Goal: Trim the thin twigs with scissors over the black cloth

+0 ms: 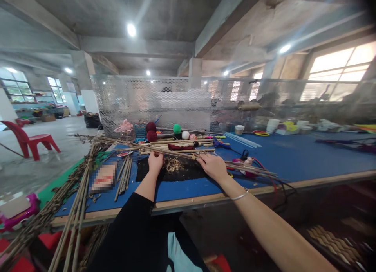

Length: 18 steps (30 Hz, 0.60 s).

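A long bundle of thin dry stalks (249,168) runs across the table in front of me, slanting down to the right. My right hand (214,166) is closed round it, close to a yellowish tie (194,156). Further left, my left hand (155,164) has its fingers curled in on the same stalks; the fingertips are partly hidden. Between and below my hands lies a black cloth (147,175) with a small heap of pale chips (174,164). Cut stick pieces (125,176) rest left of the cloth.
More long stalks (78,209) hang over the table's left edge. Behind my hands are yarn balls (177,128), a blue basket (140,130), short sticks (205,143) and a blue glue gun (220,144). A perforated metal screen (152,99) closes the back. A red chair (35,141) stands left.
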{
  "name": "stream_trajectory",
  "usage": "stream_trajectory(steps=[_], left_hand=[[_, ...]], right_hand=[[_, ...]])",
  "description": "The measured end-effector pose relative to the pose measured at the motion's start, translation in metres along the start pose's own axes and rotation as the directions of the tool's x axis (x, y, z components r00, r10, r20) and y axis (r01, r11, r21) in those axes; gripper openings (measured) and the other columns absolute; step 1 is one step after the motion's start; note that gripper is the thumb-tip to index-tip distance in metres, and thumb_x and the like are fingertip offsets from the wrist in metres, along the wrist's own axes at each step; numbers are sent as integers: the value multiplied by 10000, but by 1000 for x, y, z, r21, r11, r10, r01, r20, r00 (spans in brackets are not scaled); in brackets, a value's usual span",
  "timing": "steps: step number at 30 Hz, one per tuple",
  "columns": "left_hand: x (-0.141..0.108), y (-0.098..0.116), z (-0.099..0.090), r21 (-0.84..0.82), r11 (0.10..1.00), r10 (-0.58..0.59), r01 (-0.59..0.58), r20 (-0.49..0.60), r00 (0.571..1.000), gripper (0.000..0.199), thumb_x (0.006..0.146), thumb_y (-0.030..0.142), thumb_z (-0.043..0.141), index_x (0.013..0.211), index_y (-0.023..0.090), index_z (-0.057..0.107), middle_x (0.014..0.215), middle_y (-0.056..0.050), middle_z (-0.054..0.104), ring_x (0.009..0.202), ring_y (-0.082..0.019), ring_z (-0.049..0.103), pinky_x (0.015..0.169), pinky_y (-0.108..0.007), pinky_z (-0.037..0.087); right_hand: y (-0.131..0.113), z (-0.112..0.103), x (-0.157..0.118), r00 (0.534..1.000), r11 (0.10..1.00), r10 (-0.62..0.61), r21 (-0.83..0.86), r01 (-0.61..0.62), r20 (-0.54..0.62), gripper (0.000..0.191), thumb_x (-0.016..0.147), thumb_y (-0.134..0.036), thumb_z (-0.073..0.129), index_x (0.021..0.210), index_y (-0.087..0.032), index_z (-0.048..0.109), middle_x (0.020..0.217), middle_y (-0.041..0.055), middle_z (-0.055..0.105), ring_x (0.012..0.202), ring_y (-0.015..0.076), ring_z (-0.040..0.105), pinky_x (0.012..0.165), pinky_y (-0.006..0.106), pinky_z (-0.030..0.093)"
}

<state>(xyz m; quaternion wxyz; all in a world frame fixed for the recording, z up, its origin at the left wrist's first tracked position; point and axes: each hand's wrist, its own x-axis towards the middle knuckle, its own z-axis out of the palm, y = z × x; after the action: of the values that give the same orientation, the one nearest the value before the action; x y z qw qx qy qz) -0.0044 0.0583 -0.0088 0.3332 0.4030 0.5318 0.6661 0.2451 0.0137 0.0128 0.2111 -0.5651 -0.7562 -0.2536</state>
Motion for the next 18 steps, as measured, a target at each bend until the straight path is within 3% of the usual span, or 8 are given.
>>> stream_trajectory(steps=[7,12,15,18], left_hand=[[-3,2,2,93,995,4,-18,146,989,148,668,244,616,714,163,501,523,32,506,362,-61,417,357,-175,315],[-3,0,4,83,997,-9,-6,183,983,184,680,283,616,772,153,523,481,44,506,300,-47,343,328,-176,249],[-1,-1,3,76,997,9,-22,174,985,222,743,368,542,756,147,545,449,43,491,292,-54,339,341,-186,263],[1,-4,1,175,977,89,-122,184,979,249,720,381,583,795,144,588,429,37,496,331,-76,411,405,-196,328]], right_hand=[[-2,4,-4,998,1000,-3,21,1,64,402,838,-549,384,990,-230,576,903,52,675,778,178,603,584,249,315],[-1,5,-6,999,999,-4,41,2,54,350,883,-474,347,926,-242,607,874,33,671,801,158,592,600,240,318],[-4,5,-6,1000,999,11,37,-11,17,369,901,-446,319,871,-237,622,865,24,658,814,145,581,595,238,308],[-5,8,-6,1000,1000,16,15,-16,2,380,912,-422,305,827,-222,617,842,26,650,780,140,573,585,242,290]])
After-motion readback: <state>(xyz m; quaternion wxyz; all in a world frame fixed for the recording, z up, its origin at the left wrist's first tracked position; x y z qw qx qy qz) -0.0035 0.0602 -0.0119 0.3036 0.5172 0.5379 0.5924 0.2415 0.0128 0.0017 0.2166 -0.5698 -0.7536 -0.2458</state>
